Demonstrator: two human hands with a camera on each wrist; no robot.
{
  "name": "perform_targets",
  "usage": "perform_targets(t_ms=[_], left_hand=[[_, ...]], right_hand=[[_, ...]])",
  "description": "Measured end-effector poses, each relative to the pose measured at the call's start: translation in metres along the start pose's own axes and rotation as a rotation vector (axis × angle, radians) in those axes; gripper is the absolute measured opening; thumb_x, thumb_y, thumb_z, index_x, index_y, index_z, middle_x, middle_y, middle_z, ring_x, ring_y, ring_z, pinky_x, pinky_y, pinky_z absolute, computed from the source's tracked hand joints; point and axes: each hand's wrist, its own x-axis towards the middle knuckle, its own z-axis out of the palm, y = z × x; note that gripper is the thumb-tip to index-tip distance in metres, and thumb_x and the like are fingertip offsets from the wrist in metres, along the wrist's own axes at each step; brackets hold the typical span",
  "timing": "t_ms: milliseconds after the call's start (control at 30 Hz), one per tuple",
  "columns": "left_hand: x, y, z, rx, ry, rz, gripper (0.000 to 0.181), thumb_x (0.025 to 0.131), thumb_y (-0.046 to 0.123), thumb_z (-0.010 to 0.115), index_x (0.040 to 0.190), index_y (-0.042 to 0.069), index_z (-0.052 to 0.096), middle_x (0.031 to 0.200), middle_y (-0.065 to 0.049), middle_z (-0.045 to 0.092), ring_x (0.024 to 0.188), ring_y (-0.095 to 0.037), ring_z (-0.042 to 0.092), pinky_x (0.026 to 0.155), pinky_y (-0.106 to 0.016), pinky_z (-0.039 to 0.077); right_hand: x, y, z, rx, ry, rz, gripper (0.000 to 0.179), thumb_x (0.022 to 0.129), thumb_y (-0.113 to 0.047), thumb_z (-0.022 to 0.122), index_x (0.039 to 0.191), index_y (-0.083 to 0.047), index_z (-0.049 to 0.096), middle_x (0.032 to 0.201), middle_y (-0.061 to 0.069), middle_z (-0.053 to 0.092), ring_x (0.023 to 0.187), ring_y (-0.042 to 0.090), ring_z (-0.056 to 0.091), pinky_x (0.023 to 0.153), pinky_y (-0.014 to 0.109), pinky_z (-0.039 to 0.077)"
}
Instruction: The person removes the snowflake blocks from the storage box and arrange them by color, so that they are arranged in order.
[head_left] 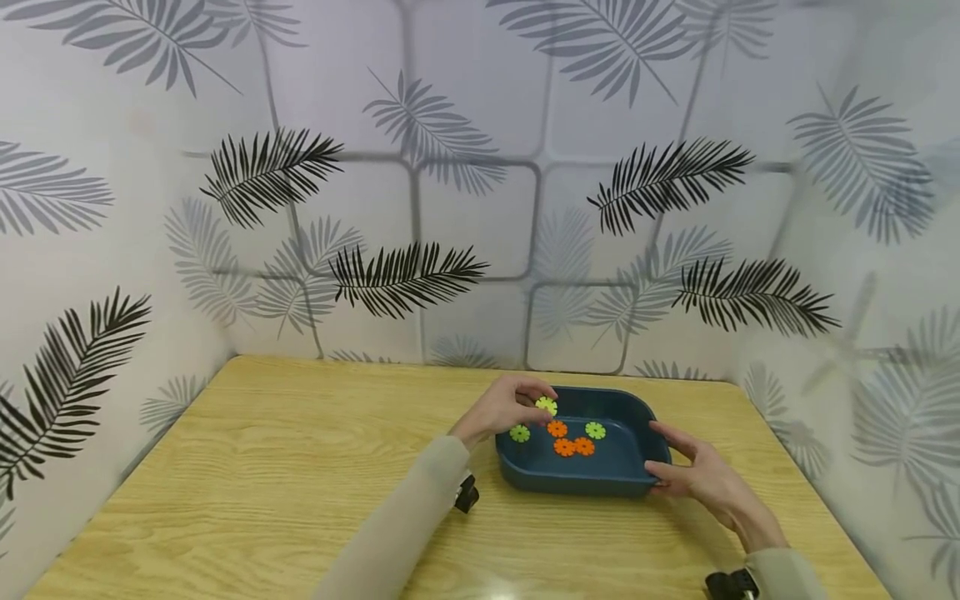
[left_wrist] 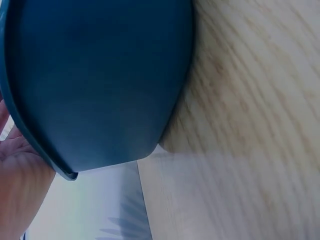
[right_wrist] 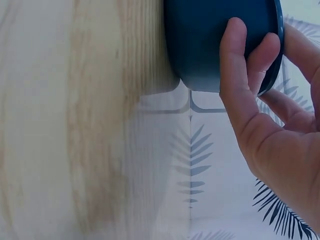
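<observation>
A dark blue tray (head_left: 622,458) with rounded corners stands on the table. My left hand (head_left: 504,407) reaches over its left end and pinches a yellow-green notched plastic disc (head_left: 547,406) between thumb and fingers, above the tray floor. In the left wrist view, the tray's outer wall (left_wrist: 100,85) hides most of that hand (left_wrist: 22,185). My right hand (head_left: 701,477) grips the tray's right rim. The right wrist view shows the fingers (right_wrist: 233,55) against the outside wall. Inside lie three orange discs (head_left: 564,447), a green disc (head_left: 520,433) at left and another green disc (head_left: 595,430) at right.
The light wooden table (head_left: 300,467) extends left of the tray and in front of it. A leaf-patterned wall covering (head_left: 480,217) rises behind the table and along both sides. Dark straps with small devices (head_left: 467,493) sit at both wrists.
</observation>
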Motion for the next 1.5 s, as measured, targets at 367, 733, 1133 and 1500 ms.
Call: perform_targets(t_ms=[367,733,1133,1500], left_hand=[[-0.003,-0.004,-0.008,-0.058,0.139,-0.002,0.037,0.087,0.009,0.075,0.122,0.005,0.067,0.105,-0.011,0.069,0.079,-0.015,0.069,0.081,-0.055,0.055],[-0.016,-0.003,-0.020,-0.047,0.148,-0.037,0.038,0.086,0.012,0.076,0.123,0.008,0.068,0.103,-0.007,0.070,0.081,-0.022,0.065,0.080,-0.056,0.054],[-0.032,-0.011,-0.041,-0.061,0.192,-0.074,0.039,0.085,0.011,0.077,0.123,0.006,0.068,0.102,-0.005,0.070,0.082,-0.019,0.063,0.076,-0.042,0.055],[-0.051,-0.037,-0.079,-0.038,0.215,-0.175,0.034,0.087,0.007,0.073,0.121,0.006,0.068,0.105,-0.010,0.066,0.082,-0.013,0.062,0.071,-0.033,0.054]], right_hand=[[0.002,-0.007,0.002,-0.104,0.036,0.020,0.083,0.090,-0.021,0.073,0.156,-0.008,0.024,0.147,0.035,0.022,0.077,0.021,0.067,0.069,0.034,0.058],[0.002,-0.004,0.001,-0.103,0.046,0.031,0.084,0.089,-0.020,0.073,0.157,-0.010,0.024,0.148,0.036,0.021,0.076,0.017,0.064,0.065,0.031,0.055],[0.001,-0.004,0.001,-0.106,0.059,0.033,0.085,0.089,-0.022,0.073,0.157,-0.009,0.023,0.149,0.034,0.022,0.078,0.019,0.065,0.067,0.031,0.056],[0.001,-0.004,0.001,-0.109,0.051,0.030,0.085,0.089,-0.022,0.073,0.157,-0.010,0.022,0.149,0.034,0.020,0.075,0.018,0.063,0.067,0.033,0.055]])
